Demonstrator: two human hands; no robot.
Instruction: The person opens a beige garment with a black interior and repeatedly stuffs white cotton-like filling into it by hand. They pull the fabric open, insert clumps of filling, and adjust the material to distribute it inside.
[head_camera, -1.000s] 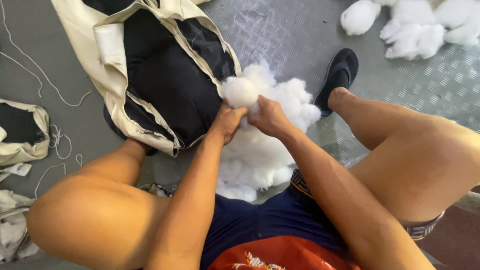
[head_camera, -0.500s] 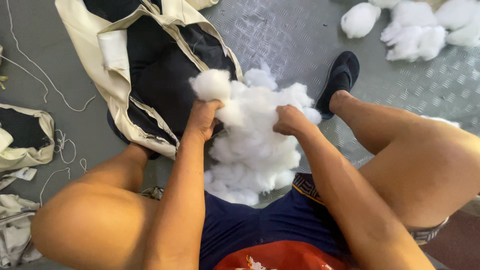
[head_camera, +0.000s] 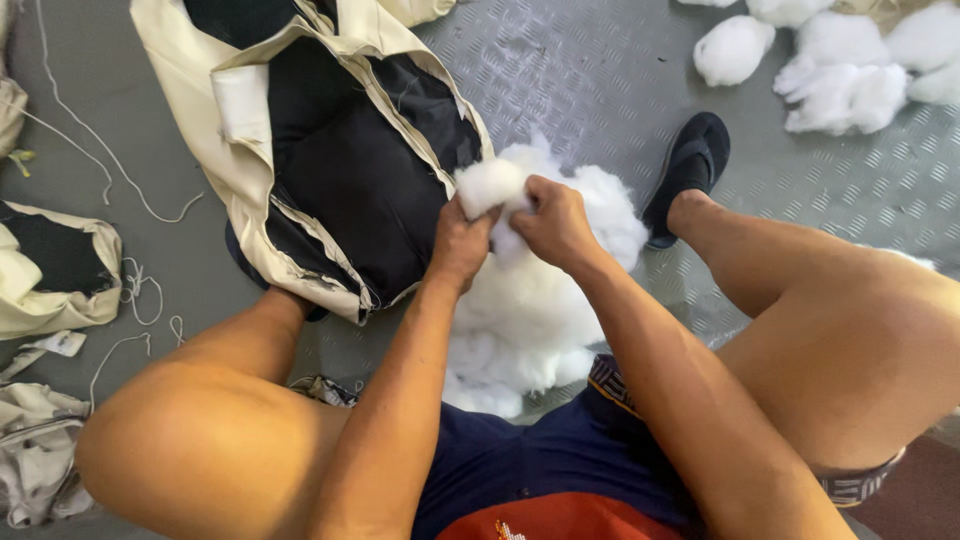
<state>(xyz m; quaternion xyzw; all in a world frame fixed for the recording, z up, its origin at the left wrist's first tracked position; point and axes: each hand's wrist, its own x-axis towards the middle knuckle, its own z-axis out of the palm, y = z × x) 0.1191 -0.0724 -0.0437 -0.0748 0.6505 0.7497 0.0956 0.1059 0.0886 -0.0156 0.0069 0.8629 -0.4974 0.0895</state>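
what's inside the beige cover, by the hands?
The beige cover lies open, showing black lining fabric. Both the left hand and right hand pinch a white stuffing clump at its opening. Anything deeper inside is hidden by the black fabric.

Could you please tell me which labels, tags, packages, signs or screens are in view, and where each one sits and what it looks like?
Label: a small whitish rectangular tag lying on the grey floor at the far left, below a cream and black fabric piece; any print is too small to tell.
Packages, signs, screens: none in view; both hands hold white stuffing beside the cream and black cover.
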